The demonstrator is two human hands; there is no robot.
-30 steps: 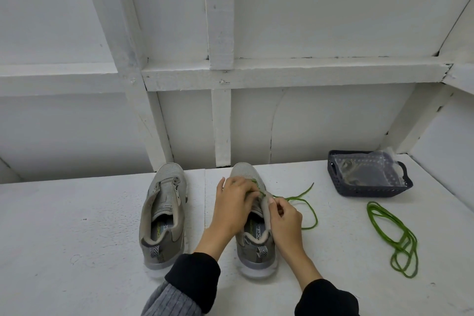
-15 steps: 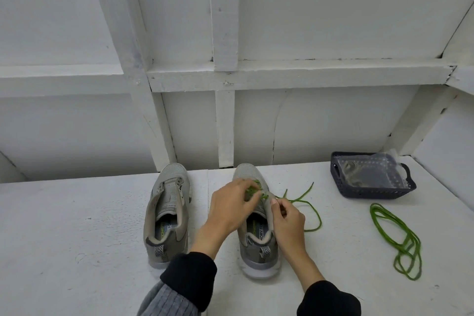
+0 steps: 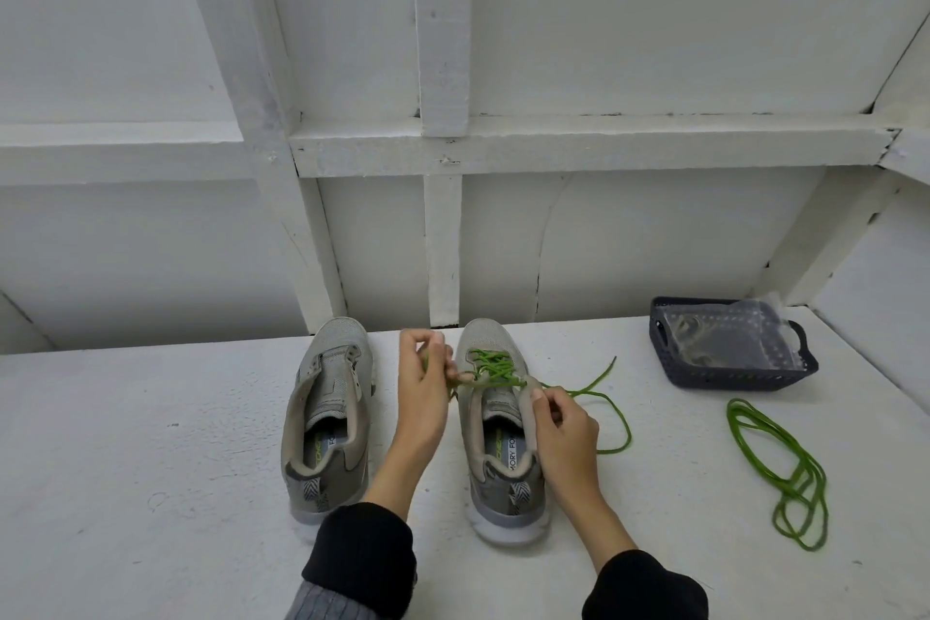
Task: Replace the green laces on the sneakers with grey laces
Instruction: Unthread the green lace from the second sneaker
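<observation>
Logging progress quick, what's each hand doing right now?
Left hand: pinches the green lace at the right sneaker's left side.
Right hand: fingers curled at that sneaker's right edge, apparently pinching the lace there.

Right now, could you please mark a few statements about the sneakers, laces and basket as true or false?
1. The left sneaker has no lace in it. True.
2. The right sneaker is fully unlaced. False: a green lace crosses its eyelets.
3. A loose green lace lies on the table right of the sneakers. True.
4. The dark basket is empty. False: it holds a clear plastic bag.
5. The left hand rests flat on the table. False: it pinches the green lace, as does the right hand.
</observation>
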